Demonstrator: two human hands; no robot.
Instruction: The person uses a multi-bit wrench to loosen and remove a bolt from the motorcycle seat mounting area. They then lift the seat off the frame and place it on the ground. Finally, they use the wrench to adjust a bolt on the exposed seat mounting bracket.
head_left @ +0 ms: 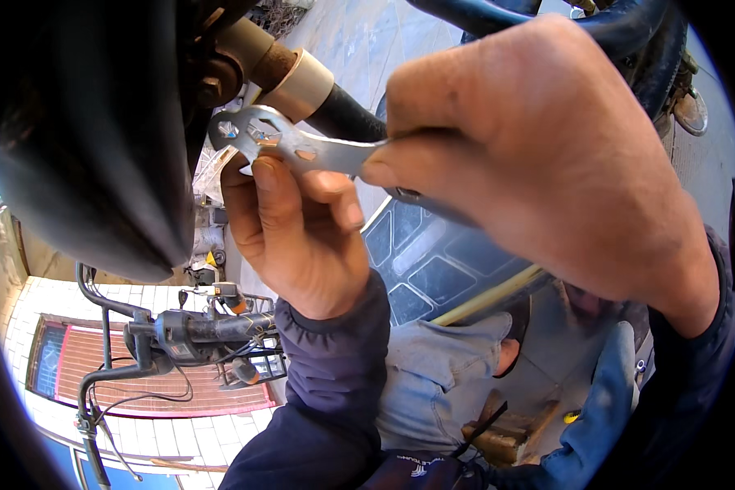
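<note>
Just below a smooth, pale, ring-shaped collar (306, 85), a flat silvery metal spanner (335, 155) shows its cut-out holes and rounded end. Under the collar, the left hand (302, 253), fingers bent, pinches that holed end; to the collar's right, the right hand (547, 155) is clamped on the other end. Left of the collar bulges a dark, glossy, curved shell (98, 180).

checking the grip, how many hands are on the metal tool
2: the left hand touches the metal tool near its left end; the right hand grips farther right.
</note>
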